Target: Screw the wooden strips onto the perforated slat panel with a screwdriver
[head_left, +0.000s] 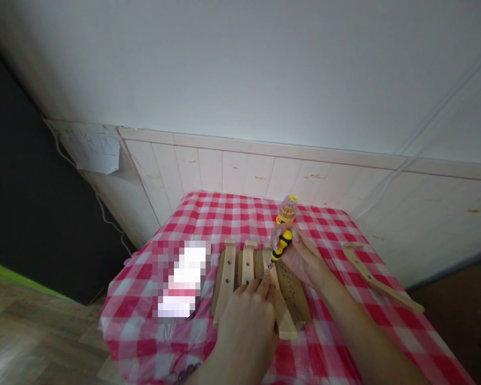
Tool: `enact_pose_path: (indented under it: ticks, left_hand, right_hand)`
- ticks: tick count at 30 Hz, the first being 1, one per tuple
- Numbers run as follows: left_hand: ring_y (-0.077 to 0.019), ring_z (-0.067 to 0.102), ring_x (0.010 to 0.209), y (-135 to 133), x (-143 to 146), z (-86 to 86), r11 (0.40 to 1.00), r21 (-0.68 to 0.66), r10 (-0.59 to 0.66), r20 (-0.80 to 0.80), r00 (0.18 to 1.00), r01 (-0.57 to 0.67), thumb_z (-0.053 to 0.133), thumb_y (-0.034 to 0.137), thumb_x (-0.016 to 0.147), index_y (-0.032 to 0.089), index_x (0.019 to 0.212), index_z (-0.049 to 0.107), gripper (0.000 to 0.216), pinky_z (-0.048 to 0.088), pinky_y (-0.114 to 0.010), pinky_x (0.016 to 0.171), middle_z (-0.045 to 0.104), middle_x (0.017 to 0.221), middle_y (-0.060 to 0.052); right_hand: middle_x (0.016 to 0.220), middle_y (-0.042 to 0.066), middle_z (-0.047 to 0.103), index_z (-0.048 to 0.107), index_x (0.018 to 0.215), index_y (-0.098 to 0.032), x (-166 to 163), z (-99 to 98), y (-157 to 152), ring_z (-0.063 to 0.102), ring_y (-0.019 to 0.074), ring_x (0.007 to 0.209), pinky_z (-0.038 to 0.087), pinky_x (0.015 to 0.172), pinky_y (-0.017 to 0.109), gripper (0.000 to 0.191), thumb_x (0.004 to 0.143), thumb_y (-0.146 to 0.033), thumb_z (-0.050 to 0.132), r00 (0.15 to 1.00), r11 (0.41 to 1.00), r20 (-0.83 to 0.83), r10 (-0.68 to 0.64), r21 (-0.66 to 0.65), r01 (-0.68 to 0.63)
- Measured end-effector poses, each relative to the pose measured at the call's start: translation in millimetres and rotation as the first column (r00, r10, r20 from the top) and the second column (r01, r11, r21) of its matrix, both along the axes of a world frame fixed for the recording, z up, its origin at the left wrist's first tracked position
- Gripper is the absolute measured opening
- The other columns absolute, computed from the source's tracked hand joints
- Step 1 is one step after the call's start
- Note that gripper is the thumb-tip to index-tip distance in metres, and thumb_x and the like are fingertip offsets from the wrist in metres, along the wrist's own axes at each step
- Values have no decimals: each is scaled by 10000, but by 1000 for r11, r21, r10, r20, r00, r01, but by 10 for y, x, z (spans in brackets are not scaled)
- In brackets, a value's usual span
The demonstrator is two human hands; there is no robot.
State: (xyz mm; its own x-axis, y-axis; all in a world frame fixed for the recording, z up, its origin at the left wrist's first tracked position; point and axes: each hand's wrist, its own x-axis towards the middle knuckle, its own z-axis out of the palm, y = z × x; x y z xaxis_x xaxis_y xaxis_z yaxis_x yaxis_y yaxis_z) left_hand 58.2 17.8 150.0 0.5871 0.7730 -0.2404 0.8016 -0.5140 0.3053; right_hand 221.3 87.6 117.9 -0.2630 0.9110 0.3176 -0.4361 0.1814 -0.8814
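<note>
My right hand (299,254) is closed round a yellow-and-black screwdriver (281,246), tilted with its tip down at a screw in the third wooden hook strip (282,310). My left hand (250,305) lies over that strip and grips it, a fingertip close to the screw. The strip slants across a wooden board (294,291) with several small dark holes. To the left, two more hook strips, the outer one (225,289) and the inner one (247,262), lie on the board with dark screws or holes in them. My left palm hides part of the board.
A loose curved wooden hook strip (379,283) lies at the table's right side. Behind the board stands a clear container of screwdriver bits (287,209). A blurred-out flat object (182,283) lies left on the checked tablecloth (224,211). A panelled wall (244,171) borders the back.
</note>
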Motion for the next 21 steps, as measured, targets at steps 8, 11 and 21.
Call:
enact_pose_path:
  ticks: [8, 11, 21]
  left_hand:
    - [-328, 596, 1445, 7, 5, 3, 1000, -21, 8, -14, 1000, -9, 538, 15, 838, 64, 1543, 566, 707, 532, -450, 1181, 458, 1676, -157]
    - [-334, 587, 1454, 3, 1, 5, 1000, -18, 3, -16, 1000, -3, 539, 20, 846, 83, 1489, 632, 653, 536, -456, 1176, 456, 1677, -147]
    - [-329, 631, 1410, 2, -1, -39, 998, 58, -31, -21, 999, 32, 575, 23, 825, 104, 1410, 702, 605, 573, -437, 1131, 492, 1646, -156]
  right_hand:
    - [859, 11, 577, 731, 929, -260, 19, -11, 5, 548, 177, 761, 510, 716, 306, 294, 899, -539, 817, 1000, 1000, 15, 3, 8, -3]
    - [854, 4, 579, 720, 929, -263, 15, -11, 1, 555, 179, 776, 508, 723, 307, 299, 882, -534, 837, 1000, 1000, 11, -5, -1, 5]
    - [782, -20, 610, 589, 990, -291, -16, 27, -18, 578, 200, 742, 491, 707, 345, 352, 956, -614, 723, 990, 997, 140, -1, 82, -11]
